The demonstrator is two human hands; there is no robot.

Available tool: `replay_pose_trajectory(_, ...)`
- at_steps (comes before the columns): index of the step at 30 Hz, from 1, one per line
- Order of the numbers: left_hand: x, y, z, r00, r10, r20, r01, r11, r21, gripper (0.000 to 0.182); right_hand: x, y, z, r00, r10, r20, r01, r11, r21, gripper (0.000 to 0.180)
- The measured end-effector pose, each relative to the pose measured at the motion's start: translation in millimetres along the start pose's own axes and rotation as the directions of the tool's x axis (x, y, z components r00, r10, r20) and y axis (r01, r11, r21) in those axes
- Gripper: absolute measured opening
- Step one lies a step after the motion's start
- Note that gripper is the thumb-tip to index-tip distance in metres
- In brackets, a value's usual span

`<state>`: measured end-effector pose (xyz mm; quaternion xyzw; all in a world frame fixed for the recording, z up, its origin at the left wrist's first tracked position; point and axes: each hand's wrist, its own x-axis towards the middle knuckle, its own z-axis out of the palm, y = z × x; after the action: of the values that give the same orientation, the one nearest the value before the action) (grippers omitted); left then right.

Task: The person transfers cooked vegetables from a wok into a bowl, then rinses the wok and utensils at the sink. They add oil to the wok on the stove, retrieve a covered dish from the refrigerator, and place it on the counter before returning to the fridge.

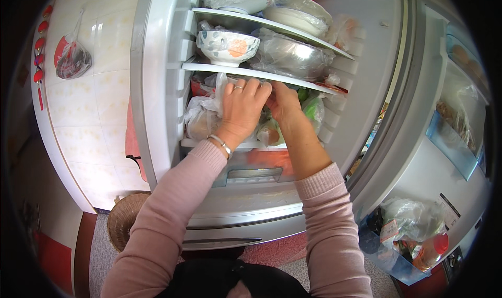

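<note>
Both my hands reach into the lower compartment of an open refrigerator, just under a white-edged shelf (251, 73). My left hand (244, 108), with a ring and a bracelet, has bent fingers whose tips are out of sight. Against its left side is a white plastic bag (202, 117). Close beside it, my right hand (283, 102) has curled fingers, partly hidden behind the left hand. Whether either hand grips anything cannot be seen. Below and between them sits a clear bag with brownish contents (270, 135). A bag with green contents (313, 111) lies right of my right wrist.
Above are a floral bowl (228, 47), a plastic-wrapped metal bowl (294, 55) and covered dishes (300, 17). A drawer handle (255, 173) lies below my forearms. The open door (411, 164) carries loaded bins at right. A wicker basket (125, 219) stands at left.
</note>
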<state>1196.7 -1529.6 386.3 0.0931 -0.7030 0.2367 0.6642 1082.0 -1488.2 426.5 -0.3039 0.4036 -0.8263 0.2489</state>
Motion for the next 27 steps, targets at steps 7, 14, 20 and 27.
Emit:
replay_pose_trajectory(7, -23.9, 8.2, -20.2, 0.97, -0.225, 0.091, 0.23, 0.972, -0.046, 0.047, -10.5, -6.1, -2.7, 0.996, 0.054, -0.076, -0.055, 0.998, -0.008, 0.019)
replay_pose_trajectory(14, -19.2, 3.7, -24.7, 0.937, -0.34, 0.081, 0.349, 0.915, -0.202, 0.057, -35.0, -25.7, -22.4, 0.998, 0.052, -0.047, -0.054, 0.997, -0.059, 0.017)
replay_pose_trajectory(20, -23.4, 14.0, -30.8, 0.946, -0.304, 0.117, 0.325, 0.903, -0.28, 0.049, -69.2, -42.7, -56.2, 0.999, 0.05, -0.014, -0.051, 0.994, -0.097, 0.013)
replay_pose_trajectory(27, -46.9, 29.9, -56.8, 0.962, -0.219, 0.165, 0.274, 0.796, -0.54, 0.04, -145.9, -50.9, -88.9, 0.996, 0.071, 0.058, -0.062, 0.989, -0.136, 0.023)
